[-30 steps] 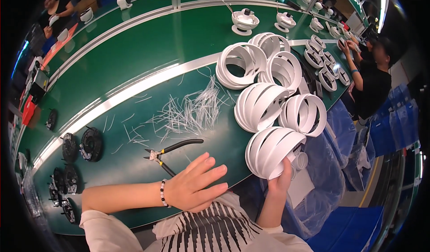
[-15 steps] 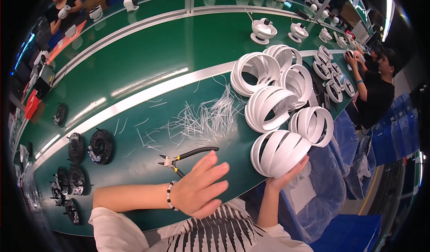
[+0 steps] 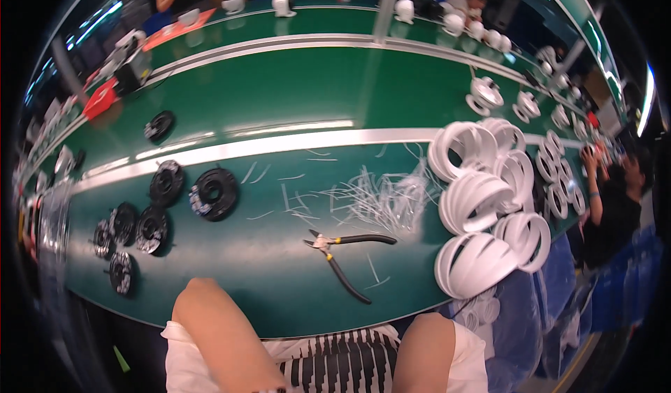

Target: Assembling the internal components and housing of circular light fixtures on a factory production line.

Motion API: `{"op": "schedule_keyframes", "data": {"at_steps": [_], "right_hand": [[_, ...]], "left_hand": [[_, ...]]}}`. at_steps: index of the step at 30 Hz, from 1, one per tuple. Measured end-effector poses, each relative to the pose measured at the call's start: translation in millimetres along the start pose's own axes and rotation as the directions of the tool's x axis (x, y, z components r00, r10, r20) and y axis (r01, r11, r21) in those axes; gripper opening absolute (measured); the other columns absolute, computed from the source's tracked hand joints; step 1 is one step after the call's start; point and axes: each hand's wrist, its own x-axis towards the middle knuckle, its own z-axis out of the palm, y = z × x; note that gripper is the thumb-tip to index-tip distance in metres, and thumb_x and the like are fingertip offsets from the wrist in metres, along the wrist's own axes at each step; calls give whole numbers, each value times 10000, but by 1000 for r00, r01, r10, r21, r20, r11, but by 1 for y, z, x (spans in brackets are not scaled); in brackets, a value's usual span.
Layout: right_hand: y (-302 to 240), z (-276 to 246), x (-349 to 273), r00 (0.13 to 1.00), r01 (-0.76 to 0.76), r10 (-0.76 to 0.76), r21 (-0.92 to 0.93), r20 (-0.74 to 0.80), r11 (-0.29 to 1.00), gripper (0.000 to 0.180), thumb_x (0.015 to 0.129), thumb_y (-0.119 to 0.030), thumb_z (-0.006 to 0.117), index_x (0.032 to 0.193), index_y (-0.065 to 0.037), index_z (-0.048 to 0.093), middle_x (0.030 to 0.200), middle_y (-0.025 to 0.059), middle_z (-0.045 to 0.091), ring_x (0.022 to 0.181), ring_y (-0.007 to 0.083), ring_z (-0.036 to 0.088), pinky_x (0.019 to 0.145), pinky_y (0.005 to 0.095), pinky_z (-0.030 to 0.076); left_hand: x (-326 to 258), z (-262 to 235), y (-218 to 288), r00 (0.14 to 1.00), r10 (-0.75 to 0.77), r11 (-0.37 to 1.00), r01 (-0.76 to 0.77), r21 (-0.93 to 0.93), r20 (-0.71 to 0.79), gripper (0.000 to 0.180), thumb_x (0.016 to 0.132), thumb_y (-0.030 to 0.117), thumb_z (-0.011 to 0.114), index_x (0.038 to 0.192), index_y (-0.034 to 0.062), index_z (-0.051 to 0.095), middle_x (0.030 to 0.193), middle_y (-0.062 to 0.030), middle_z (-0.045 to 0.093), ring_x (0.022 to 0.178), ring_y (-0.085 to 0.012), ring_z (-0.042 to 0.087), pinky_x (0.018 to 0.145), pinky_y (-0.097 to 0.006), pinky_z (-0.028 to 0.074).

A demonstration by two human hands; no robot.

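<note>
Both of my hands are out of sight below the lower edge. My bent left arm shows, with a bit of the bead bracelet at the very bottom, and my right arm is in view too. On the green table in front of me lie diagonal cutters with black handles, their handles spread apart. Behind them is a loose heap of thin white plastic strips. To the right stand several stacks of white curved plastic rings; the nearest stack sits at the table's front edge. Several black round parts lie on the left.
A pale rail separates my table from a green belt behind. White assemblies stand on the belt at the right. Blue bins lined with clear plastic are at my right. A co-worker sits farther right.
My left hand has left the space over the cutters and my right hand has let go of the nearest ring stack. Both are now out of view. My view has turned left.
</note>
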Motion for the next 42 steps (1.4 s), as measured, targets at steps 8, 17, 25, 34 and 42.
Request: {"op": "schedule_keyframes", "data": {"at_steps": [8,17,25,34,42], "right_hand": [[11,23,-30,853,302,-342,-162,-395,939,240,852,-192,388,1007,-15,432,1018,48,444,915,126,437,861,256,331],[13,45,-69,504,484,-604,-378,-617,789,229,830,-213,368,746,-124,561,699,6,528,628,106,495,715,254,392],[32,108,-56,832,52,-552,983,55,177,53,760,-47,543,761,3,525,795,156,559,724,292,530,662,409,439],[74,130,-69,580,-475,-97,433,809,766,408,678,35,607,1076,26,519,990,82,548,903,165,514,816,274,395],[57,135,-65,563,-592,-80,469,823,656,343,653,-3,663,981,28,569,775,68,601,702,110,554,678,230,423]], "left_hand": [[-14,-33,-19,863,194,845,-389,368,467,293,842,329,389,1076,153,407,1101,25,361,963,-125,303,749,-307,363],[43,-77,-35,640,-119,404,-667,626,759,194,807,297,451,919,146,500,910,23,467,742,-104,463,608,-268,400],[125,-323,144,949,-285,-831,-174,528,-135,280,644,60,553,923,44,558,1018,-123,527,932,-295,507,807,-413,403],[117,-485,181,369,187,-816,574,64,-910,564,693,269,606,1176,23,450,1157,-182,494,1060,-297,486,909,-363,379],[50,-607,278,353,239,-844,537,-13,-905,827,571,463,724,1157,-51,448,1117,-226,510,1049,-288,502,876,-344,400]]}}
